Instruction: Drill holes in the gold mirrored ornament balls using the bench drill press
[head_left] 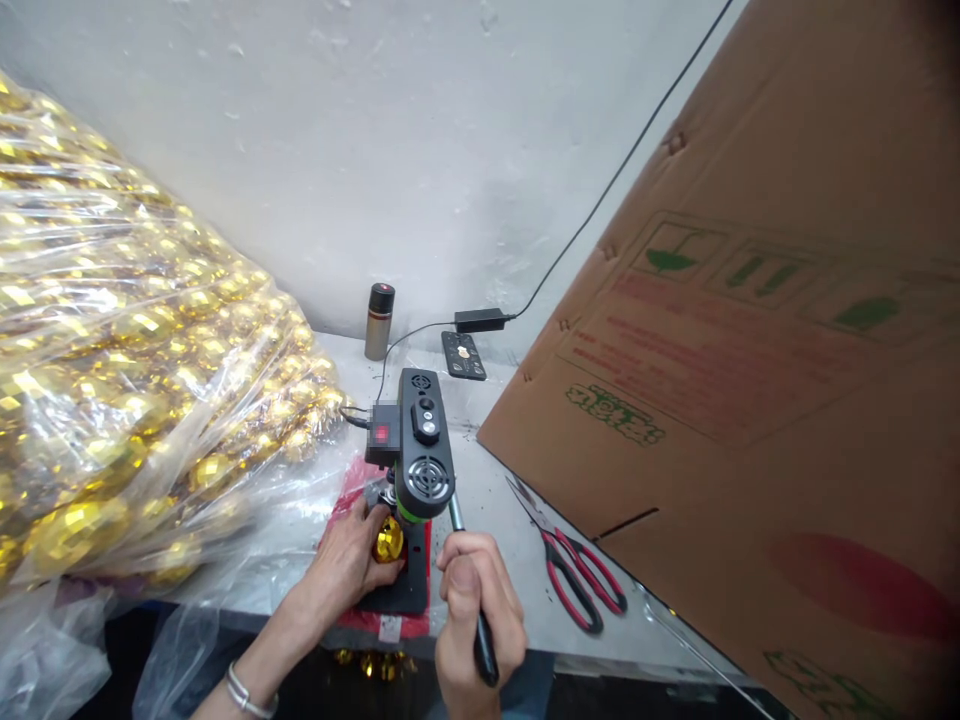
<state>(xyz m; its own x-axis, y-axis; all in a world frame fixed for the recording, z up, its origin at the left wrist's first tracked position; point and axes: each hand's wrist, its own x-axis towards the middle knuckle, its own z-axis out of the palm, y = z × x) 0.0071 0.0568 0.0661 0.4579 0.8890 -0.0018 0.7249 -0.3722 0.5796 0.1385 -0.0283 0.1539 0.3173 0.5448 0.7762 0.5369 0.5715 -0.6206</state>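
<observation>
- Gold ball (388, 540): under the head of the small black machine (424, 450), over its base plate (411, 597). Whether it touches the plate, can't tell.
- Handling, my guess: light, thin hard shell, slick shiny faces, could dent or crack if squeezed hard.
- Best hold: low on the sides, light pinch, fingertips clear of the machine head.
- Left hand (349, 560): gripping the ball, thumb near side, fingers far side; forearm angles in from lower left, wrist fairly straight.
- Right hand (493, 590): closed round the lever's black grip (487, 662), thumb on top, knuckles forward, forearm coming up from below.
- Scissors (574, 565): right of the right hand, untouched.
</observation>
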